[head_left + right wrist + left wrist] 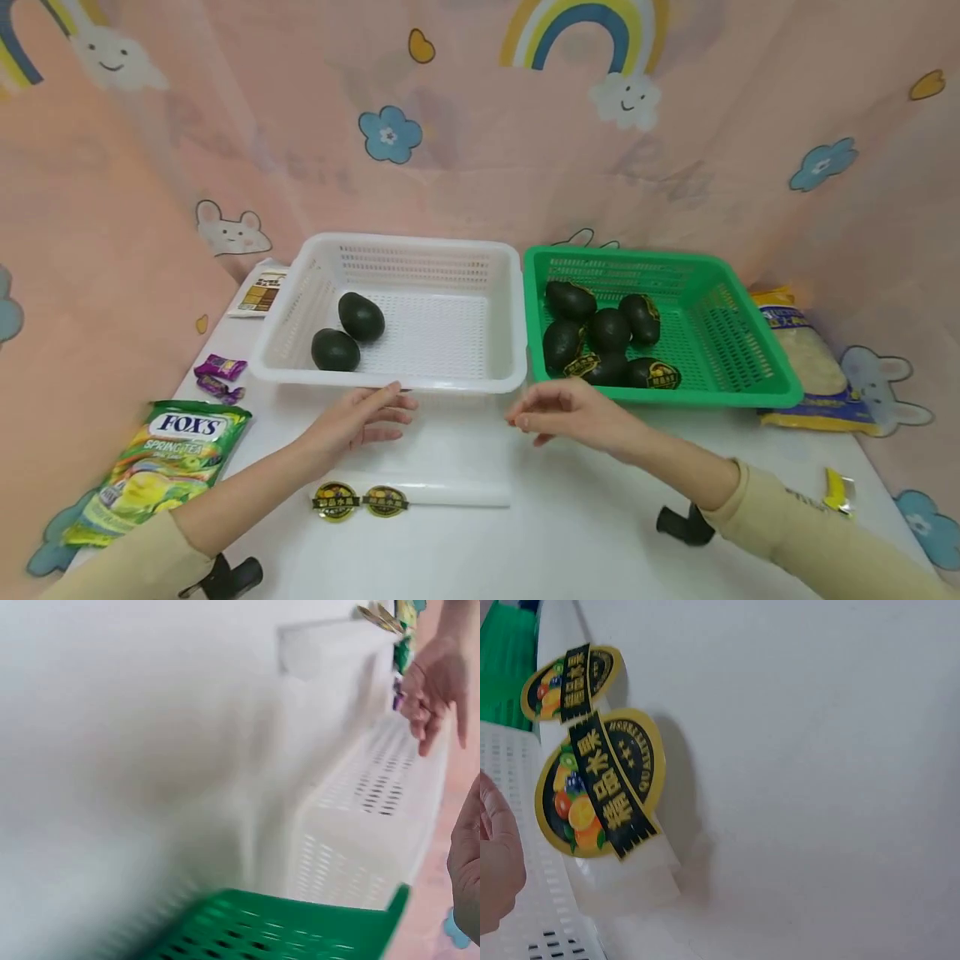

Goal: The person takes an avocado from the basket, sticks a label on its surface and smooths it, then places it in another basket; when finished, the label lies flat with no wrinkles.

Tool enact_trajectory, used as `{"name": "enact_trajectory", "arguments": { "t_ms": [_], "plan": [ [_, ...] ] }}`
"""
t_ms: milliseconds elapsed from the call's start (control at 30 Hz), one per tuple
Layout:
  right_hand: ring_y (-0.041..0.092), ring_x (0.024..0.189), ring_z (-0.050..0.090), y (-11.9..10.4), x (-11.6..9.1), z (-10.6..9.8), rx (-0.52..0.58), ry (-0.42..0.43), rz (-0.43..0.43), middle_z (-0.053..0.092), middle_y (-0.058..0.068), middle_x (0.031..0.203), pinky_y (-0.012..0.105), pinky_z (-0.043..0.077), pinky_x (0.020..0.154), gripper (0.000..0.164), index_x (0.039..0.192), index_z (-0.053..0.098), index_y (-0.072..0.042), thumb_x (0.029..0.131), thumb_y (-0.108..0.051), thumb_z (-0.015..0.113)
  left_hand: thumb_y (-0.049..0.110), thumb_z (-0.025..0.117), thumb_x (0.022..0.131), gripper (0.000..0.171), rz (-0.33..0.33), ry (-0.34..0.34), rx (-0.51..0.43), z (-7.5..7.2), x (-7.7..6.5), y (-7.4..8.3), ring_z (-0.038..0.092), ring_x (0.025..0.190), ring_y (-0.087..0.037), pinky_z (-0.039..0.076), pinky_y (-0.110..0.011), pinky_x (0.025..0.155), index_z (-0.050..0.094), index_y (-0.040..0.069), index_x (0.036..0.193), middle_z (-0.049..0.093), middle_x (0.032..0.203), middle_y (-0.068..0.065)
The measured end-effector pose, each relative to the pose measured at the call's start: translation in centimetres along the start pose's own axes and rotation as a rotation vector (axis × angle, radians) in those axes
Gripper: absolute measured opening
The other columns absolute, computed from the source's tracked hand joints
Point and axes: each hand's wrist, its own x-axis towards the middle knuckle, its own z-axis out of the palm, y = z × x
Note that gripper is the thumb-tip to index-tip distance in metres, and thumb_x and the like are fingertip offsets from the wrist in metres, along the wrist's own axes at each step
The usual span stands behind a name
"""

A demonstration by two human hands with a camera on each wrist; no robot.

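Observation:
In the head view my left hand (362,423) is just before the front rim of the white basket (427,386), fingers apart and nothing held. Two dark avocados (362,317) lie in that basket's left part. My right hand (573,412) hovers in front of the green basket (720,398), fingers loosely bent, with no thing visible in them. Several avocados (609,331) sit in the green basket, some wearing black-and-gold labels. On the table nearer me lies a white strip (461,501) bearing two oval fruit stickers (604,784), close up in the left wrist view.
A green FOX'S candy bag (168,467), purple wrapped sweets (219,375) and a white packet (258,292) lie at the left. A yellow-and-blue bag (813,367) leans behind the green basket at the right, with a small yellow wrapper (838,490) nearer. A patterned pink curtain (465,192) hangs behind.

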Motion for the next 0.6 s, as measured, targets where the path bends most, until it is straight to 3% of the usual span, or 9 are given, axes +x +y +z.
{"name": "enact_trajectory", "arguments": {
  "t_ms": [100, 200, 300, 433, 600],
  "plan": [
    [0.029, 0.097, 0.062, -4.3, 3.7, -0.4, -0.137, -0.085, -0.087, 0.068, 0.004, 0.109, 0.043, 0.055, 0.084, 0.020, 0.110, 0.070, -0.008, 0.097, -0.021, 0.063, 0.044, 0.057, 0.098, 0.055, -0.017, 0.068, -0.098, -1.2, -0.3, -0.1, 0.064, 0.104, -0.018, 0.053, -0.032, 0.089, 0.059, -0.006, 0.121, 0.065, 0.120, -0.016],
    [0.023, 0.099, 0.062, -8.0, 8.6, -1.3, -0.256, -0.169, -0.128, 0.067, 0.002, 0.111, 0.040, 0.053, 0.087, 0.020, 0.113, 0.068, -0.011, 0.098, -0.023, 0.061, 0.042, 0.059, 0.097, 0.049, -0.020, 0.075, -0.123, -1.5, 0.0, 0.2, 0.065, 0.101, -0.015, 0.052, -0.031, 0.089, 0.063, -0.003, 0.117, 0.068, 0.115, -0.011],
    [0.022, 0.101, 0.060, -10.2, 13.8, -1.8, -0.332, -0.268, -0.125, 0.065, 0.004, 0.112, 0.035, 0.052, 0.089, 0.023, 0.118, 0.065, -0.010, 0.098, -0.021, 0.060, 0.040, 0.058, 0.098, 0.045, -0.018, 0.061, -0.114, -1.6, 0.1, 0.2, 0.065, 0.102, -0.018, 0.053, -0.031, 0.088, 0.067, -0.001, 0.114, 0.070, 0.110, -0.009],
    [0.027, 0.105, 0.058, -10.5, 20.2, -1.7, -0.381, -0.313, -0.067, 0.064, 0.006, 0.110, 0.035, 0.052, 0.089, 0.025, 0.120, 0.064, -0.007, 0.097, -0.017, 0.061, 0.038, 0.057, 0.099, 0.042, -0.007, 0.045, -0.105, -1.7, 0.1, 0.1, 0.064, 0.103, -0.021, 0.054, -0.030, 0.086, 0.069, 0.000, 0.112, 0.070, 0.109, -0.010],
    [0.022, 0.111, 0.057, -8.3, 25.8, 0.0, -0.459, -0.258, 0.003, 0.062, 0.007, 0.118, 0.034, 0.053, 0.087, 0.032, 0.125, 0.062, -0.004, 0.096, -0.017, 0.063, 0.038, 0.058, 0.098, 0.041, -0.011, 0.042, -0.096, -1.8, -0.3, -0.1, 0.066, 0.099, -0.016, 0.054, -0.030, 0.085, 0.070, 0.001, 0.112, 0.070, 0.110, -0.009]
  ]
}}
